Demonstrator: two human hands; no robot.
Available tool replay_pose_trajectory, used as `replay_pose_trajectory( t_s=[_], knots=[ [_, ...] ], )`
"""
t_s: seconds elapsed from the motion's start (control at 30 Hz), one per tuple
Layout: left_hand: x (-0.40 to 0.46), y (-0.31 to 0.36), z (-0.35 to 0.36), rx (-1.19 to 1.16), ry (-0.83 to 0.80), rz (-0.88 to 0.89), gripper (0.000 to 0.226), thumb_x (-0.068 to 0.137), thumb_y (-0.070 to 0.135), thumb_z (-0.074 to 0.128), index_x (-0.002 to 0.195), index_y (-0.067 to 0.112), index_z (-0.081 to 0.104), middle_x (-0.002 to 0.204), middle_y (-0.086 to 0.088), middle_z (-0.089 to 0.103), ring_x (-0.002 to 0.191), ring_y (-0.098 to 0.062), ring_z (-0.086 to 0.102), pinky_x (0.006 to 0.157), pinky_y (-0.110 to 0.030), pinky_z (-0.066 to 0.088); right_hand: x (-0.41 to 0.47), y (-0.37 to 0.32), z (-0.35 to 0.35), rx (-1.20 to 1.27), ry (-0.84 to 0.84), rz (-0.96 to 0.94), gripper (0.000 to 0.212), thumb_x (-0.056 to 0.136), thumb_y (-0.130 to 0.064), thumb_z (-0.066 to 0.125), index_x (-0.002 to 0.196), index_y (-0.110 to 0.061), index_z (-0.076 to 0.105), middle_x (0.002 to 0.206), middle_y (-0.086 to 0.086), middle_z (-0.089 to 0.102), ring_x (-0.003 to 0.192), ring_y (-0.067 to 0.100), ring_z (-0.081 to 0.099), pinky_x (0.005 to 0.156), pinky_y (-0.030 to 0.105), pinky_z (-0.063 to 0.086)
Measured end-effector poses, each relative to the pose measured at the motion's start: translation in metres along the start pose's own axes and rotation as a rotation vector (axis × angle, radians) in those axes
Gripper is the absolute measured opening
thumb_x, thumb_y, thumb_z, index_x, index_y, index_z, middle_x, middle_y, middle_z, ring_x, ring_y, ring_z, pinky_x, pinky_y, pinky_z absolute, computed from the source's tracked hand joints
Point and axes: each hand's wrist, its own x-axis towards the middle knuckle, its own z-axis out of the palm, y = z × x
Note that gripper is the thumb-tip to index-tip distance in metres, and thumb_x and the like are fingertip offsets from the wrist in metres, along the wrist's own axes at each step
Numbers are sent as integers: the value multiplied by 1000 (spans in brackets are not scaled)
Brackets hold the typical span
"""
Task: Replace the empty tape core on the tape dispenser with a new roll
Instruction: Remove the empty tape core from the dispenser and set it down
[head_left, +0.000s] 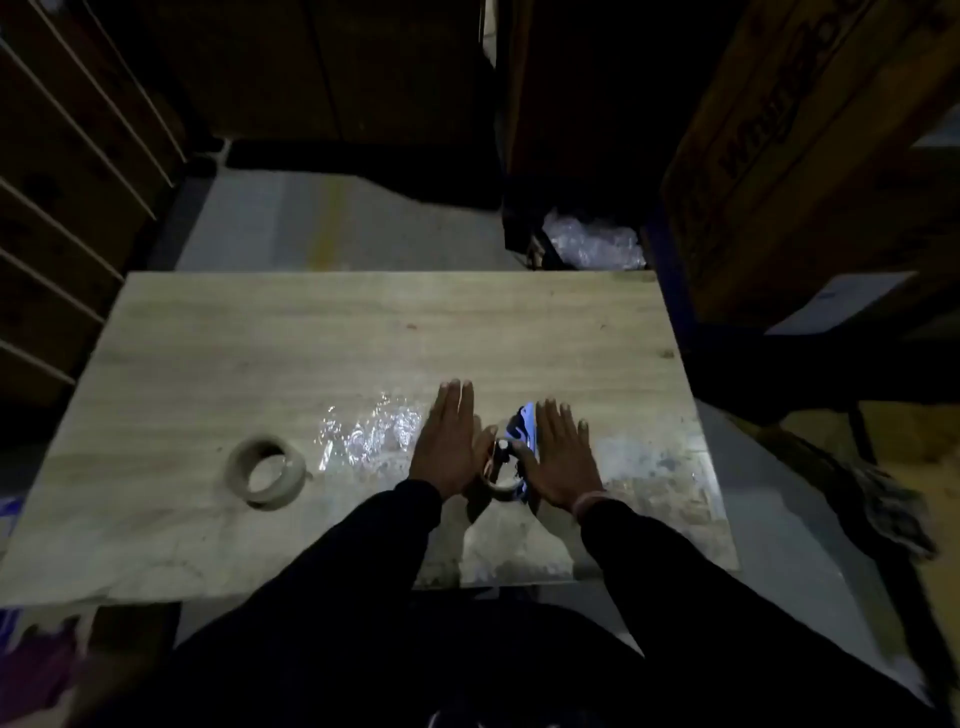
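A blue and black tape dispenser (511, 457) lies on the wooden table (311, 338), between my two hands. My left hand (449, 441) rests flat on its left side, fingers straight and together. My right hand (563, 452) lies flat on its right side and covers part of it. A thin ring, apparently the tape core (501, 486), shows at the dispenser's near end. A new roll of tape (266, 472) lies flat on the table, well to the left of my hands.
A crumpled clear plastic film (363, 431) lies on the table between the roll and my left hand. Cardboard boxes (810, 156) stack at the right, shelving at the left. A bag of plastic (592, 241) sits beyond the table's far edge.
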Motion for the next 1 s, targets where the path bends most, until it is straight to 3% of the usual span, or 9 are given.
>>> replay_pose_trajectory(
  t_s=[0.07, 0.13, 0.17, 0.27, 0.47, 0.6, 0.77, 0.9, 1.0],
  knots=[
    [-6, 7, 8, -35, -89, -78, 90, 98, 62, 19, 161, 0, 39, 161, -24, 46, 148, -40, 47, 112, -50, 48, -4, -1, 5, 39, 12, 24, 93, 105, -70, 18, 173, -8, 7, 183, 10, 8, 169, 37, 10, 136, 53, 14],
    [-14, 16, 12, -15, -147, -134, 79, 100, 62, 24, 142, 3, 56, 134, -21, 59, 121, -41, 62, 89, -46, 55, -5, 0, 10, 27, 31, 60, 71, 112, -47, 35, 168, -3, 26, 168, 19, 37, 151, 44, 39, 116, 53, 42],
    [-16, 20, 15, -8, -153, -139, 65, 104, 56, 33, 131, 4, 61, 125, -20, 59, 112, -42, 64, 83, -45, 54, -2, 2, 13, 19, 38, 62, 62, 113, -40, 38, 163, -3, 34, 155, 23, 46, 138, 45, 48, 104, 52, 48],
    [-17, 29, 19, -58, -193, -183, 40, 105, 36, 54, 125, 2, 60, 126, -20, 54, 104, -45, 66, 79, -45, 50, 2, -5, 9, 145, 6, 49, 48, 114, -30, 40, 154, -4, 46, 142, 26, 57, 125, 46, 60, 97, 48, 50],
    [-10, 34, 27, -123, -172, -270, 29, 105, 20, 53, 125, 0, 58, 129, -23, 52, 99, -49, 66, 77, -44, 47, 7, -13, 12, 273, -21, 155, 38, 113, -22, 43, 140, 5, 49, 130, 32, 68, 116, 50, 67, 80, 42, 44],
    [-7, 34, 18, -201, -119, -302, 30, 106, 24, 54, 125, 2, 62, 125, -21, 55, 101, -47, 67, 77, -39, 46, 9, -15, 9, 329, 17, 147, 37, 113, -28, 45, 137, -1, 52, 123, 26, 73, 111, 47, 70, 83, 43, 49],
    [-6, 33, -18, -298, -22, -230, 32, 102, 34, 56, 123, 13, 67, 114, -15, 62, 104, -36, 65, 76, -33, 43, -5, -24, -12, 480, 210, 6, 39, 115, -42, 40, 140, -17, 56, 126, 10, 68, 115, 31, 66, 91, 40, 51],
    [-16, 39, -61, -314, 82, -117, 40, 93, 42, 46, 119, 21, 67, 100, -1, 70, 95, -24, 66, 73, -33, 45, -29, -48, -51, 743, 256, -30, 33, 114, -40, 48, 139, -20, 49, 99, 16, 72, 76, 2, 67, 67, 18, 48],
    [-33, 49, -101, -392, 168, -69, 30, 96, 37, 54, 122, 28, 68, 103, 10, 73, 91, -14, 66, 77, -32, 52, -49, -70, -76, 896, 271, -39, 39, 112, -43, 50, 143, -20, 44, 95, 25, 70, 62, 0, 63, 59, 13, 47]
  ],
)
